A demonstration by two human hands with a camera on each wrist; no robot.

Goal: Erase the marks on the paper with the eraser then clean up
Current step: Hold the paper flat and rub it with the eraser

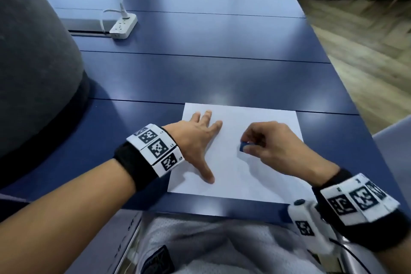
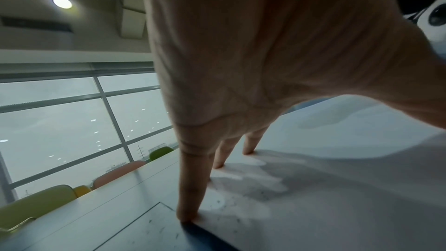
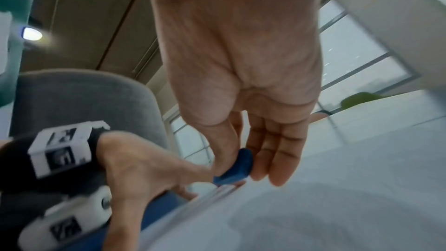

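Right hand (image 1: pixel 274 143) pinches the blue eraser (image 1: pixel 242 146) against mid-sheet; left hand (image 1: pixel 195 138) lies flat with fingers spread, pinning the paper (image 1: pixel 262 182) to the tabletop (image 1: pixel 200 73). Advise short strokes, steady downward hold.

White paper (image 1: pixel 242 162) on a blue table (image 1: pixel 200 73); blue eraser (image 1: pixel 243 146); black-and-white checkered wristbands (image 1: pixel 155 146).

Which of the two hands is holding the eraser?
The right hand pinches the blue eraser over the paper; the left hand lies flat with spread fingers, pressing the sheet down.
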